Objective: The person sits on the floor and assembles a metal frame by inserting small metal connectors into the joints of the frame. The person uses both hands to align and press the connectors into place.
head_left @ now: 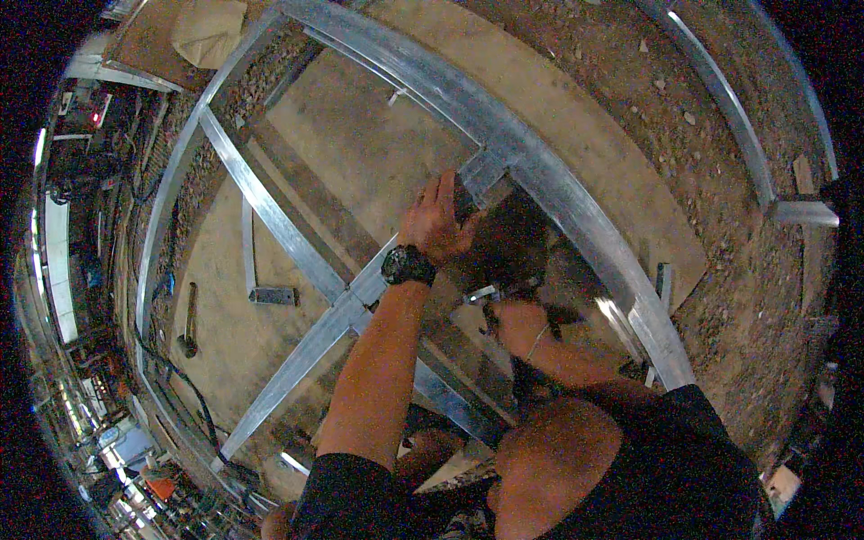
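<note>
My left hand [436, 220], with a dark watch on its wrist, is closed round the upper end of a diagonal silver metal bar [283, 378]. Its fingers lie beside a short metal piece [489, 169] where the bar meets the long outer rail [567, 193]. A dark patch borders the thumb. My right hand [515, 322] is just below that patch, bent at the wrist. Its fingers look curled, but shade hides what they hold. A small bright metal part [481, 294] shows at the fingertips. Another bar [270, 211] crosses the diagonal near the frame's middle.
Inside the frame lie an L-shaped metal square [272, 295] and a rusty-looking rod-shaped tool [189, 319]. A dark cable [200, 405] runs along the left rail. Brown sheets cover stony ground. More metal rails [720, 85] stand at the upper right; cluttered gear fills the far left.
</note>
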Tool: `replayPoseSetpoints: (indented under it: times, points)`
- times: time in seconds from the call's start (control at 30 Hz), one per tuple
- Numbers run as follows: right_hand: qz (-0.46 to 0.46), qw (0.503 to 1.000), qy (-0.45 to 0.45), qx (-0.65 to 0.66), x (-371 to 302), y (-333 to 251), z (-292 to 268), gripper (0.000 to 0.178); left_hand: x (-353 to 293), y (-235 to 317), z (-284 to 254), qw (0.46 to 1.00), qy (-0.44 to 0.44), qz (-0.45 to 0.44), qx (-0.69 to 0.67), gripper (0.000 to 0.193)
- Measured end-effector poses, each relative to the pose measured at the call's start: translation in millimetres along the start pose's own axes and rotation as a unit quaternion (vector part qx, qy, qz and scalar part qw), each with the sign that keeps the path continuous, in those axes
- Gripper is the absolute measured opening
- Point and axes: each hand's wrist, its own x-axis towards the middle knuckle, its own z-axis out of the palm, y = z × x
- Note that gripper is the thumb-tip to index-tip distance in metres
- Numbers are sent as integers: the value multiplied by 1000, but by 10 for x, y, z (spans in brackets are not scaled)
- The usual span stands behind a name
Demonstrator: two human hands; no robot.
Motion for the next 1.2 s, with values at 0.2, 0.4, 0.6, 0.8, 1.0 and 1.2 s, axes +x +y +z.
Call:
replayPoseSetpoints:
  times: [0.2,0.4,0.6,0.8,1.0,1.2]
  points:
    - [3,995,-74,-70,-28,331,1074,17,59,220,-95,998,-45,-34,-1,94]
    - [35,997,19,63,32,164,924,15,27,8,91,999,23,20,14,92]
    - [96,905,202,363,119,105,86,16,83,132,-86,999,-37,-15,3,90]
    - [130,812,372,430,838,178,-470,21,21,-28,107,998,47,29,43,90]
    - [126,742,432,497,1393,163,-145,17,10,-15,77,996,45,27,76,93]
    - [148,686,416,578,1560,221,22,21,42,2,97,999,31,20,37,96]
